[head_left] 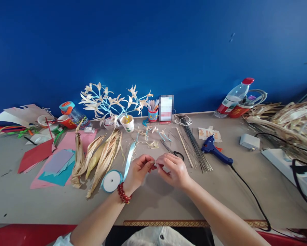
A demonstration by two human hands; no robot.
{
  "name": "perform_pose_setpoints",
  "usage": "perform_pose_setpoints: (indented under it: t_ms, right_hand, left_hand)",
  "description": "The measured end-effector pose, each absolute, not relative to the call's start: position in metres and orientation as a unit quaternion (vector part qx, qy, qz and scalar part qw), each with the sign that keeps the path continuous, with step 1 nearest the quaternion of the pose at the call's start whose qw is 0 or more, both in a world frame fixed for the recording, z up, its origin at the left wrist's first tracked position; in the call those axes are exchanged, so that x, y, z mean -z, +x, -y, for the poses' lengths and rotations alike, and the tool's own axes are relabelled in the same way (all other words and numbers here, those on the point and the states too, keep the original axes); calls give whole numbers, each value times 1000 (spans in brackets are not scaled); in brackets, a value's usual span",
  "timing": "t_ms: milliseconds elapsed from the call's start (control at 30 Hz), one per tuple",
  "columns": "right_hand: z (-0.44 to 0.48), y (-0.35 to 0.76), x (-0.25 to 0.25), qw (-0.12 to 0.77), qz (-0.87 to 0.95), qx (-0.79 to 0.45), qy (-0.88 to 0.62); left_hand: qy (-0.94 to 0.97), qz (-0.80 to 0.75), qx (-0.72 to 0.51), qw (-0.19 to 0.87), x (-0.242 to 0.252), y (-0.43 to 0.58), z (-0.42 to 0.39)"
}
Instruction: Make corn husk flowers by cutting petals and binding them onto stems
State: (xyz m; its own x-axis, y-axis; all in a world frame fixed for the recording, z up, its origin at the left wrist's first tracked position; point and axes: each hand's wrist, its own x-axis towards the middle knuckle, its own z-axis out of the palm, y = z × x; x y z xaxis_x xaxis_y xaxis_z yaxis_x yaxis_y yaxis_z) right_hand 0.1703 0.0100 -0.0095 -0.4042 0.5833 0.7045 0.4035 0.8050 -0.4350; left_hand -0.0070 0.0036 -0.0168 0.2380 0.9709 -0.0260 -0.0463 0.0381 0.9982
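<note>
My left hand (140, 171), with a red bead bracelet (123, 194) at the wrist, meets my right hand (173, 169) above the middle of the table. Both are closed in a pinch at the fingertips, around something too small and hidden to name. Just beyond them lie black-handled scissors (178, 155) and several husk flowers on pale blue stems (147, 132). A roll of light blue ribbon (112, 181) stands left of my left hand, its loose end (129, 158) running up beside the wrist. Thin sticks (185, 147) lie past my right hand.
Dried corn husks (104, 159) and coloured paper (57, 167) lie left. A paper cup (128, 123) holds flower branches. To the right are dark wires (198, 147), a blue glue gun (216, 150) with its cord, a power strip (284, 171) and a bottle (232, 99).
</note>
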Motion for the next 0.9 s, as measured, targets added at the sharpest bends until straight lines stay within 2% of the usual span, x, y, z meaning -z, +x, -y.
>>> perform_pose_setpoints:
  t_ms: [333,567,700,900]
  right_hand:
    - [-11,169,11,386,855,-75,-337]
    - [-11,170,14,398,851,-50,-340]
    - [-12,171,12,436,813,-171,-345]
    - [-12,165,22,494,632,-456,-387]
  left_hand:
    - [576,-485,-426,501,14,-9,-4]
    - [566,-466,-398,551,24,-11,-7]
    - [540,-450,-404,585,26,-8,-9]
    - [517,-433,-426,603,24,-9,-7]
